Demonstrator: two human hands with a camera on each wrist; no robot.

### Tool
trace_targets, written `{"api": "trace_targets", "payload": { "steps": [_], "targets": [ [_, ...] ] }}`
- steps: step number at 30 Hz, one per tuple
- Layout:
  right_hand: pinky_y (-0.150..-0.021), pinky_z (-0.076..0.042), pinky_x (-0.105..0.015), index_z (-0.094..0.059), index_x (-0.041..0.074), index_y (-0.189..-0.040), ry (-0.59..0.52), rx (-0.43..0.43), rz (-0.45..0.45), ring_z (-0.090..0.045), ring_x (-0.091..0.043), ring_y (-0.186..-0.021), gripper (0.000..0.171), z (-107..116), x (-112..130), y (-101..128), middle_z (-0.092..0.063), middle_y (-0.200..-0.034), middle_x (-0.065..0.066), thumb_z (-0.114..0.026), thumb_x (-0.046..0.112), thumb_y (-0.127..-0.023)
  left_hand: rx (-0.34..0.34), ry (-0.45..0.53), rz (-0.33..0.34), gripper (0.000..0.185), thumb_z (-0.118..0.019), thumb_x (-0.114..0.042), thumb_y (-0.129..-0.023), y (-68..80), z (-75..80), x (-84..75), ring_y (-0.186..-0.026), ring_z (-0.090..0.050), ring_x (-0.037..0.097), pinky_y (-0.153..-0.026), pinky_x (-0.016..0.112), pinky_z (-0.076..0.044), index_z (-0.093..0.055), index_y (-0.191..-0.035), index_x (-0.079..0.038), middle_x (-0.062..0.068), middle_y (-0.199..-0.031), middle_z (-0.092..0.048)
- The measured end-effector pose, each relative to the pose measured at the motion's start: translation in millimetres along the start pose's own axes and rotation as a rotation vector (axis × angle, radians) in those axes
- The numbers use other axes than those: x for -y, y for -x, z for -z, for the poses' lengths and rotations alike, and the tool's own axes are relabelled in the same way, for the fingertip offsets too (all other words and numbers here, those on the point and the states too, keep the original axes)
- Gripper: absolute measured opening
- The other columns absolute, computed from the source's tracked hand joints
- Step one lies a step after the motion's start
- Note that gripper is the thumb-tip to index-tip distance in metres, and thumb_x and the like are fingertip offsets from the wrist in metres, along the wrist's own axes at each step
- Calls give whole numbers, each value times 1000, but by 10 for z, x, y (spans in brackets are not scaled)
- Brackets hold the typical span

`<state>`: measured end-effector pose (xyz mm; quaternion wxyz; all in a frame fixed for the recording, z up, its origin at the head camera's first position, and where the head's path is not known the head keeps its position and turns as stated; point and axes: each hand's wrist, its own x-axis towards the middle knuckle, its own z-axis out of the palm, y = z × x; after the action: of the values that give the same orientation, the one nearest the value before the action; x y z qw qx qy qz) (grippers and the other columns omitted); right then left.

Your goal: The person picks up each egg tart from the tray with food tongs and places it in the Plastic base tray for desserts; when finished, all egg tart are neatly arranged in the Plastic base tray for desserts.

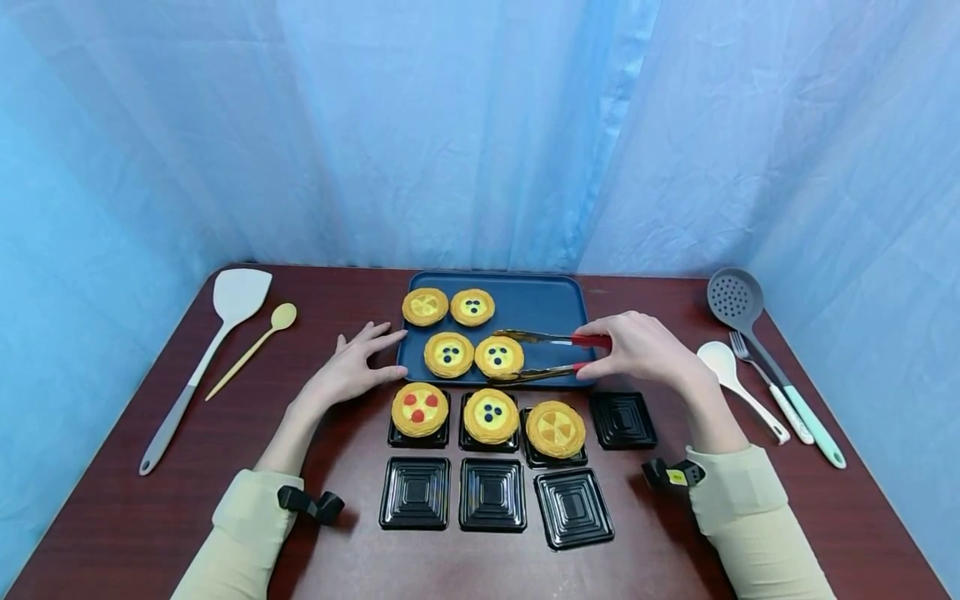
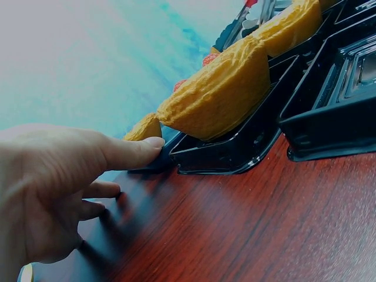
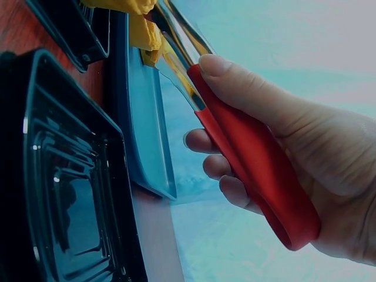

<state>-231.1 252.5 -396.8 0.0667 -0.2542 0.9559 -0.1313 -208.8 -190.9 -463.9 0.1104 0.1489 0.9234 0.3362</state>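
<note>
My right hand grips a pair of tongs by its red handles. The tongs' metal arms lie spread on either side of a blueberry-topped egg tart, at the front of a blue tray. Whether both tips touch its crust cannot be told. At the tray's left edge, my left hand has its fingers extended, its thumb against the front left corner. More tarts sit on the tray: another blueberry one beside it, and behind, a blueberry one and a wedge-topped one.
Before the tray, black square boxes hold a red-topped tart, a blueberry tart and a wedge-topped tart. Bare boxes stand nearby. Left lie a turner and yellow spoon; right, a skimmer, fork and white spoon.
</note>
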Motion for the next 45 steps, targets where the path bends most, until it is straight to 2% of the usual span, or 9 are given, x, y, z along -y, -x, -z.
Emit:
{"api": "trace_targets", "payload": {
  "steps": [4,9,20,31,39,45],
  "targets": [
    [-64,-39,-30,-75,19,-126,8,1,0,-51,-11,-69,58,1,7,4,-70,-83,8,-86,51,-79,0,2,-2,70,-70,-35,-99,-3,-4,11,-160,-6,46,-122,74,9,-41,-159,-16,23,-170,-24],
    [-64,-39,-30,-76,20,-125,15,-1,10,-51,-10,-69,56,-2,12,6,-70,-82,10,-85,51,-80,-4,-5,-4,70,-70,-35,-98,-2,-7,21,-160,-7,46,-122,74,8,-42,-159,-16,23,-170,-24],
    [-66,-41,-30,-76,20,-125,7,-4,18,-52,-10,-71,55,3,14,14,-78,-97,4,-85,50,-81,-11,-4,-6,70,-70,-35,-98,9,-14,12,-160,-8,46,-122,74,7,-42,-159,-15,24,-169,-24],
    [-69,-46,-31,-76,20,-126,11,-15,21,-57,-7,-73,55,6,8,30,-79,-109,4,-85,51,-81,-14,-9,-11,70,-70,-35,-98,9,-14,22,-160,-8,46,-123,74,7,-42,-159,-15,24,-169,-25],
    [-75,-50,-33,-75,21,-127,-3,-20,-7,-62,-5,-78,55,35,-14,61,-80,-106,4,-84,50,-82,-13,-10,-5,70,-70,-35,-98,8,-13,17,-160,-8,46,-123,74,7,-42,-159,-15,24,-169,-25],
    [-76,-53,-38,-75,20,-128,-5,-40,-26,-66,-9,-82,58,65,-61,141,-80,-108,2,-84,53,-81,-15,-6,-3,70,-71,-35,-98,11,-14,13,-160,-8,46,-123,74,7,-43,-159,-15,24,-169,-25]
  ]
}}
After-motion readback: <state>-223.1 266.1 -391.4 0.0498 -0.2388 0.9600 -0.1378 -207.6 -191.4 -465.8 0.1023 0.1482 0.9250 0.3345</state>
